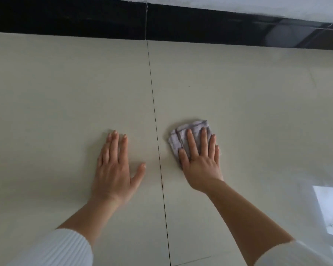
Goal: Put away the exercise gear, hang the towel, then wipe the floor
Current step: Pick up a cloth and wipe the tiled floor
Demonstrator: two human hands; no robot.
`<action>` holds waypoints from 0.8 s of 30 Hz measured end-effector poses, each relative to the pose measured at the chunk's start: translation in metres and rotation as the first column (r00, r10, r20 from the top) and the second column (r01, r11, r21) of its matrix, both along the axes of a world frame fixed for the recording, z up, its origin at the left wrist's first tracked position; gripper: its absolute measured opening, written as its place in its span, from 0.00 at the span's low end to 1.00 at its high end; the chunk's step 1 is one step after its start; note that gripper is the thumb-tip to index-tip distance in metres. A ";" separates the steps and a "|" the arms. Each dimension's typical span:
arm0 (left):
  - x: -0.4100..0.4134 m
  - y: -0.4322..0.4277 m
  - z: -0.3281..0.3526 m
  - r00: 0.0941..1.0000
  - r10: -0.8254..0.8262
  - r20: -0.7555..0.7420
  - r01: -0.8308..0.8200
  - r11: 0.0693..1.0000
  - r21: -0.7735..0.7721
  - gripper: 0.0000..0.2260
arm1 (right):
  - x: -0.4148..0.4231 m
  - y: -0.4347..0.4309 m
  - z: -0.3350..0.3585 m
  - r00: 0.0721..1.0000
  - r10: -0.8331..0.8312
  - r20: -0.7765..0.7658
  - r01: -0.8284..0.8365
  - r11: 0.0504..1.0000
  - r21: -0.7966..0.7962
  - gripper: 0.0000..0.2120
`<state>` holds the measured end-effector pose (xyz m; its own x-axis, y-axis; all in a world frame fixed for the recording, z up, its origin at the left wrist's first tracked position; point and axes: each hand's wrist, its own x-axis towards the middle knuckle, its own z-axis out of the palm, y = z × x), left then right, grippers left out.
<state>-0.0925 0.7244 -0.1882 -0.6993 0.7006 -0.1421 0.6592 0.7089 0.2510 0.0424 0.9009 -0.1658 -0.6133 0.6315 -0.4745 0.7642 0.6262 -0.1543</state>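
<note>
A small folded lilac-grey cloth (183, 133) lies flat on the pale beige tiled floor (65, 93), just right of a dark grout line (155, 120). My right hand (200, 160) presses down on the cloth with straight, spread fingers; the cloth's near part is hidden under the palm. My left hand (115, 166) rests flat on the bare tile to the left of the grout line, fingers straight and thumb spread, holding nothing. Both forearms come in from the bottom with white ribbed sleeves pushed up.
A glossy black skirting band (85, 18) runs along the far edge of the floor, with a white wall above it. A bright window reflection (331, 206) shines on the tiles at the lower right. A second grout line crosses near the bottom.
</note>
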 end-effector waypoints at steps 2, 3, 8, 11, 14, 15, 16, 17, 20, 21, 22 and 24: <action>-0.001 -0.001 -0.002 1.000 0.002 -0.002 -0.002 1.000 0.025 0.37 | -0.030 0.029 -0.007 0.993 -0.115 -0.037 0.115 0.993 0.012 0.29; -0.001 -0.001 -0.002 1.000 0.000 -0.003 0.000 0.999 0.034 0.37 | -0.044 0.043 -0.009 0.987 -0.154 -0.047 0.155 0.988 0.021 0.29; 0.000 -0.001 -0.004 1.000 0.004 -0.018 -0.004 0.999 0.036 0.37 | -0.098 0.093 -0.017 0.977 -0.191 -0.096 0.199 0.977 0.081 0.29; 0.000 -0.002 -0.005 1.000 0.008 -0.019 -0.007 0.998 0.058 0.36 | -0.112 0.109 -0.018 0.987 -0.121 -0.102 0.133 0.983 0.124 0.28; 0.000 -0.001 -0.005 1.000 0.010 -0.023 -0.009 0.998 0.064 0.36 | -0.120 0.109 -0.012 0.993 0.049 -0.106 -0.036 0.992 0.124 0.27; -0.001 -0.001 -0.005 1.000 0.007 -0.021 -0.006 0.998 0.061 0.36 | -0.122 0.102 -0.010 0.984 0.149 -0.096 -0.137 0.983 0.121 0.27; -0.001 -0.001 -0.005 1.000 0.005 -0.019 -0.004 0.998 0.056 0.37 | -0.122 0.091 -0.010 0.964 0.253 -0.085 -0.242 0.962 0.124 0.26; -0.001 -0.001 -0.005 1.000 0.005 -0.016 -0.005 0.999 0.051 0.37 | -0.119 0.076 -0.010 0.933 0.349 -0.085 -0.336 0.932 0.132 0.26; 0.000 -0.002 -0.002 1.000 0.017 0.001 -0.018 0.999 0.045 0.37 | -0.102 0.028 -0.010 0.813 0.563 -0.146 -0.549 0.826 0.128 0.27; 0.000 -0.001 -0.001 1.000 0.021 0.005 -0.021 0.999 0.041 0.37 | -0.095 0.019 -0.009 0.762 0.629 -0.152 -0.619 0.777 0.113 0.26; 0.000 -0.001 -0.001 1.000 0.023 0.005 -0.023 0.999 0.035 0.37 | -0.088 0.016 -0.010 0.708 0.691 -0.147 -0.682 0.723 0.113 0.26; -0.001 -0.002 -0.001 1.000 0.019 0.004 -0.019 1.000 0.024 0.37 | -0.080 0.026 -0.009 0.633 0.765 -0.115 -0.752 0.643 0.144 0.27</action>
